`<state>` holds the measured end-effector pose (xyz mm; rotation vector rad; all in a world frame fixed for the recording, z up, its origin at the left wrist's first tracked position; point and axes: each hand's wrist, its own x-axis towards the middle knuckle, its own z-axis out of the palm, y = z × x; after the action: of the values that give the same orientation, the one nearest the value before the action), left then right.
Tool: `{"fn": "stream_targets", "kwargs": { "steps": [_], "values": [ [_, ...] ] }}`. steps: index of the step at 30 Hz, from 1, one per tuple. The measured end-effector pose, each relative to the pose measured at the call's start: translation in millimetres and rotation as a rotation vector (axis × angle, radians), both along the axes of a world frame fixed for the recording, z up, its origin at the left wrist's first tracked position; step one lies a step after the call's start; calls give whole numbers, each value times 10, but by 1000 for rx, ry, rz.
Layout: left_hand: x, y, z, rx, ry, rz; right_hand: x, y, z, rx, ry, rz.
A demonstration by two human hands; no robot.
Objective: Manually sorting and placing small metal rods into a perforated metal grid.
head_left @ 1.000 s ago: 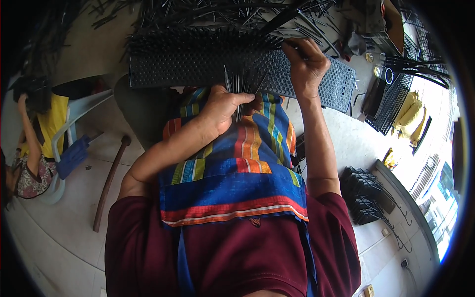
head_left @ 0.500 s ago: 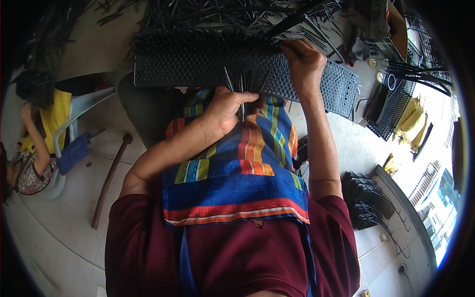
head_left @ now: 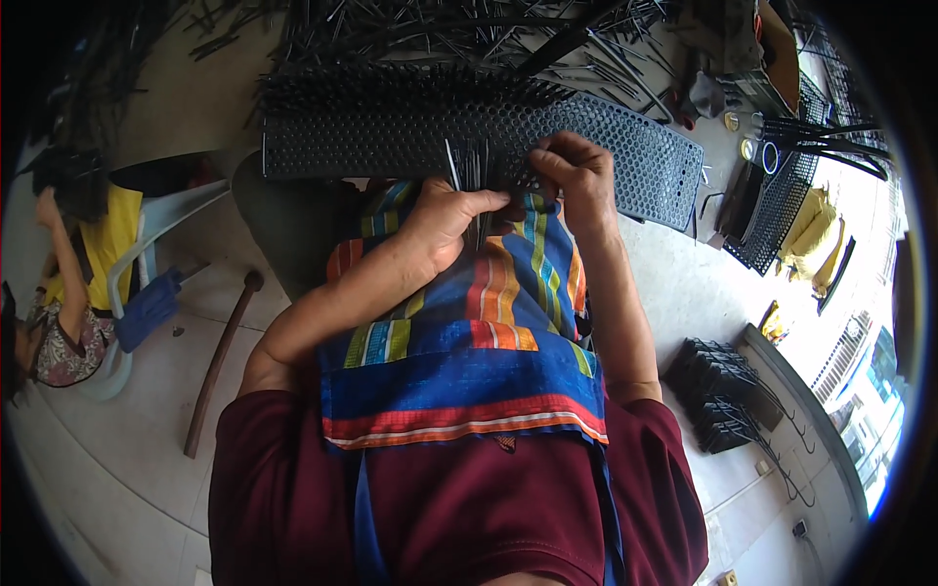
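Note:
Across my lap lies a long black perforated board, filled along its far left edge with upright thin black rods. My left hand is closed round a bundle of thin dark rods, whose tips point toward the board; one of them shines pale. Just right of the bundle, over the board's near edge, my right hand has thumb and fingers pinched together. Whatever sits in that pinch, if anything, is too small to make out. A blue striped apron covers my lap under both hands.
Loose black rods litter the floor beyond the board. At left, a co-worker's arm shows beside a pale plastic chair. A brown stick lies on the floor. Right are a black crate, yellow sacks and black racks.
My right hand has come back from the board's far edge, nearer to me and the bundle. My left hand still grips the rods in nearly the same place.

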<state>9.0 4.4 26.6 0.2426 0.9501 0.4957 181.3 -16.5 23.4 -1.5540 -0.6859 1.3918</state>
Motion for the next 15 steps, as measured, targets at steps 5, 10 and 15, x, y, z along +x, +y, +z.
{"fn": "stream_targets", "kwargs": {
  "steps": [5,10,15],
  "values": [
    [-93,-5,-144,-61,77,3,50,139,80,354,-161,-398],
    [-91,-12,-84,-16,135,-48,16,318,-84,653,-603,-275],
    [-127,1,-135,61,116,-24,-20,362,-88,613,-573,-283]
  ]
}}
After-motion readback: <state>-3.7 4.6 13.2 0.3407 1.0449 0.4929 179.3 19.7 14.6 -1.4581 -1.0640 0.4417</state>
